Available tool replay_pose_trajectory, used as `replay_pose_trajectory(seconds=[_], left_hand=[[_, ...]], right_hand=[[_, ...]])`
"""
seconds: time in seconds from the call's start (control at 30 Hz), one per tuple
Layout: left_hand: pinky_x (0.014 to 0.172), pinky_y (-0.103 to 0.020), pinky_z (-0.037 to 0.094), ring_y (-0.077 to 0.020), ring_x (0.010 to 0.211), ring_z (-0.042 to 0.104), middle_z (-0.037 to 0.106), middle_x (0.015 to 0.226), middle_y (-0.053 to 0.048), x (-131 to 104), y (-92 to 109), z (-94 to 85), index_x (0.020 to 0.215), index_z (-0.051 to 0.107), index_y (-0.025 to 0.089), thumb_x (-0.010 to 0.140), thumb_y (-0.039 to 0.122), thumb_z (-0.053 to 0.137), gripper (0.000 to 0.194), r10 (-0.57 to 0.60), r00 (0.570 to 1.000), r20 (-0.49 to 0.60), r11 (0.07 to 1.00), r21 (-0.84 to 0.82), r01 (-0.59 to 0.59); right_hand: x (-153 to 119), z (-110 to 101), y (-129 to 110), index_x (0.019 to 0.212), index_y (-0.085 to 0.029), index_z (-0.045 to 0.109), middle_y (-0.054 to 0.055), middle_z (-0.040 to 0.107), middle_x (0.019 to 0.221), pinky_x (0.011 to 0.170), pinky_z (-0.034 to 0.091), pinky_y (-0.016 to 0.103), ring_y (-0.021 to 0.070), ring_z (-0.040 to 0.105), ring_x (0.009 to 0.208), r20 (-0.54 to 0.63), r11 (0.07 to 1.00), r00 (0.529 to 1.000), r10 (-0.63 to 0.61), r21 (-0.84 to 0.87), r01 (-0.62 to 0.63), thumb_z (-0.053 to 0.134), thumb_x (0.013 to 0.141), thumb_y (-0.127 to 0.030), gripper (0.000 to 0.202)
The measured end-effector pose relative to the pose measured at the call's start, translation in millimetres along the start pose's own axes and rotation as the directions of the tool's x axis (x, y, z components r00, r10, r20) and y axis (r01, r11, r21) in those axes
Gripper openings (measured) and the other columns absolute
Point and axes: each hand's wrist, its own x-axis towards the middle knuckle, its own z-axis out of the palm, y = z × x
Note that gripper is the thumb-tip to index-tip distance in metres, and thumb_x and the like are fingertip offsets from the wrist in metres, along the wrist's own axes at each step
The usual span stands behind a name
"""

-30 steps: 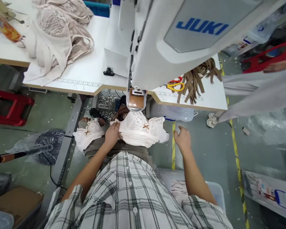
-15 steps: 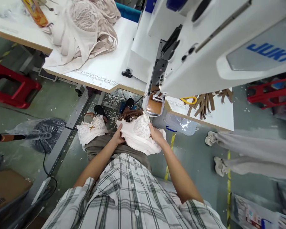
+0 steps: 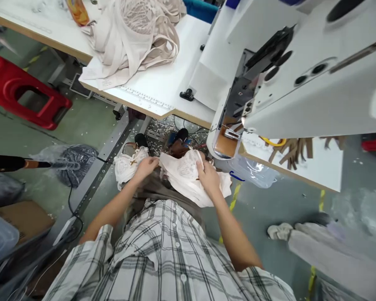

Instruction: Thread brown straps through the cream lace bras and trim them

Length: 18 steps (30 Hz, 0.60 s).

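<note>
Holding bra (image 3: 184, 172) before desk (image 3: 163, 81) in right hand's (image 3: 209, 179) closed grip; cannot tell left hand's (image 3: 146, 168) grip, curled near second bra (image 3: 124, 167).

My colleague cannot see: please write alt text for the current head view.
A plaid-shirted person holds a white lace bra in the right hand; the left hand is between it and another white bra. Ahead, beige garments lie on a table beside a sewing machine.
</note>
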Motion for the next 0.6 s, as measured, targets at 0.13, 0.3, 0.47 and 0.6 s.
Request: replay_pose_trajectory(seconds=[0.13,0.3,0.47,0.6], left_hand=[[0.09,-0.038,0.045,-0.0317,0.118,0.056,0.068,0.113,-0.016,-22,-1,-83.3,0.096,0.064,0.015,0.091,0.046,0.054,0.032,0.026,0.95,-0.31,0.921,0.376,0.097],[0.072,-0.033,0.041,-0.0336,0.093,0.064,0.069,0.08,-0.018,-32,7,-119.1,0.068,0.058,0.017,0.086,0.039,0.054,0.029,0.068,0.943,-0.327,0.739,0.652,0.173],[0.069,-0.033,0.037,-0.0293,0.084,0.062,0.064,0.077,-0.015,-84,35,-76.6,0.066,0.054,0.018,0.094,0.042,0.039,0.04,0.285,0.938,-0.197,0.614,0.789,-0.021],[0.063,-0.032,0.038,-0.0216,0.067,0.057,0.058,0.064,-0.006,-149,65,-32.8,0.06,0.048,0.022,0.092,0.049,0.045,0.042,0.464,0.87,0.167,0.546,0.719,-0.43]], right_hand=[[2,-6,15,0.123,-0.015,0.061,0.02,0.066,0.119,0.094,0.046,0.049,0.0347,0.06,0.113,0.003,0.995,0.999,-0.043,0.085,0.043,0.026,0.099,-0.06,0.062],[-13,-25,4,0.122,-0.013,0.059,0.02,0.061,0.127,0.108,0.039,0.05,0.0318,0.052,0.125,-0.201,0.979,0.976,-0.088,0.162,0.122,0.035,0.097,-0.058,0.057],[-46,-31,-61,0.121,-0.02,0.06,0.014,0.063,0.127,0.108,0.041,0.045,0.0264,0.056,0.123,-0.138,0.79,0.898,-0.417,0.434,0.433,0.051,0.094,-0.055,0.045],[-53,-25,-108,0.13,-0.016,0.057,0.015,0.06,0.134,0.105,0.043,0.047,0.0327,0.056,0.122,0.281,0.676,0.706,-0.65,0.639,0.367,0.068,0.073,-0.071,0.08]])
